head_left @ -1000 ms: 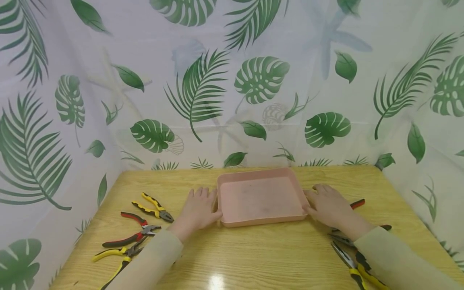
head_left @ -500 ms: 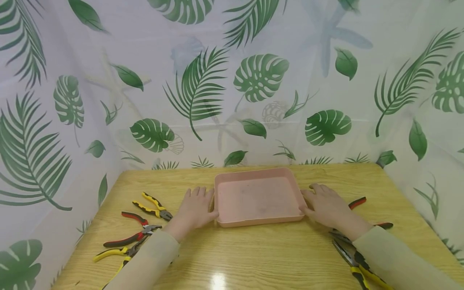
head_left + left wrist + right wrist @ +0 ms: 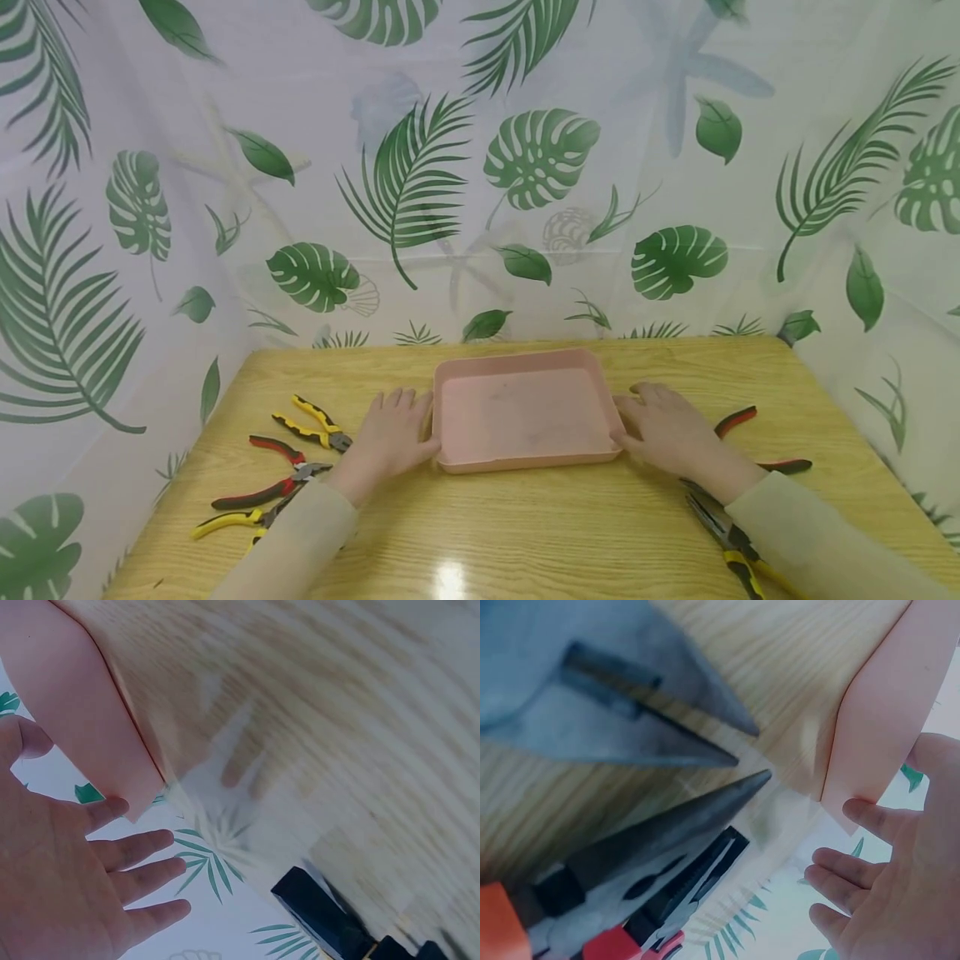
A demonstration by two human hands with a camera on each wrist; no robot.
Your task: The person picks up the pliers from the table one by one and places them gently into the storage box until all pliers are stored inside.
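Note:
A shallow pink rectangular tray (image 3: 528, 412) stands on the wooden table toward the back. My left hand (image 3: 393, 433) lies against its left end, fingers fairly straight. In the left wrist view the thumb is up at the tray's rim and the index fingertip meets its side. At the right end, my right hand (image 3: 663, 425) touches the tray in the same manner. Seen from the right wrist, its thumb is at the rim, the index fingertip is on the wall, and the other fingers stretch out beside it.
Yellow-black pliers (image 3: 318, 425), red-black pliers (image 3: 288, 479) and another yellow-handled pair (image 3: 247, 521) lie open on the left. Several more, including long-nose pliers (image 3: 716, 529), lie partly under the right forearm. Leaf-printed cloth (image 3: 450, 167) hangs around the table's back and sides.
The tray has slid a little to the left across the table, and both hands have moved left with it, staying at its ends. The pliers lie as before.

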